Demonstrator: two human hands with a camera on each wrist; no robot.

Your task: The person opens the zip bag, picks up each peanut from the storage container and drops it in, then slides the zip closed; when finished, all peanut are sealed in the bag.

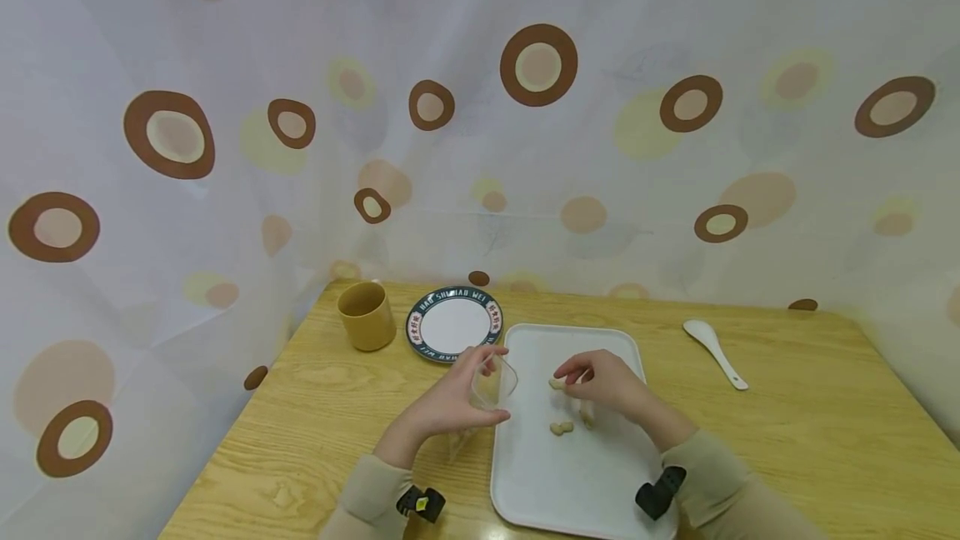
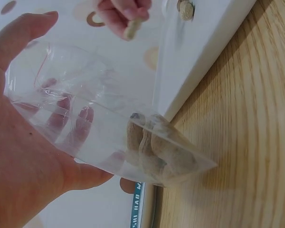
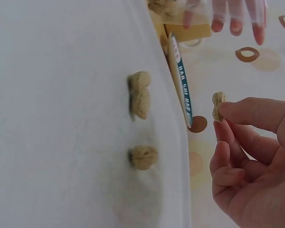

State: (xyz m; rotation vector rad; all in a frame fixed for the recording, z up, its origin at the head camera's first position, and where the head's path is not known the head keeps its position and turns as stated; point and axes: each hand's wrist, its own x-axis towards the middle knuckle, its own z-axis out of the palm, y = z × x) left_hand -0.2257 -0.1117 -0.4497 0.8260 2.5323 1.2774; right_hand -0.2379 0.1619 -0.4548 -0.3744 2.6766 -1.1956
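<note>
right of centre in the head view, one peanut [image 1: 557, 383] is pinched over the white tray [image 1: 543, 490]

the right hand [image 1: 603, 382] has a narrow grip, thumb and fingertips on that peanut. the tray's left edge runs just beside the left hand [image 1: 465, 394] and the patterned plate [image 1: 453, 326]; its right edge stands well apart from the white spoon [image 1: 716, 352] at centre right, with wooden surface [image 1: 795, 448] between.

the left hand's grip is wide, thumb and fingers spread around a clear bag [image 2: 104, 142]. near lower centre of the left wrist view, several bagged peanuts [image 2: 152, 147] bunch in its corner. two loose peanuts [image 3: 141, 95] lie on the tray, at centre in the right wrist view. left of the plate stands a yellow mug [image 1: 369, 322], its inside too shaded to read.
</note>
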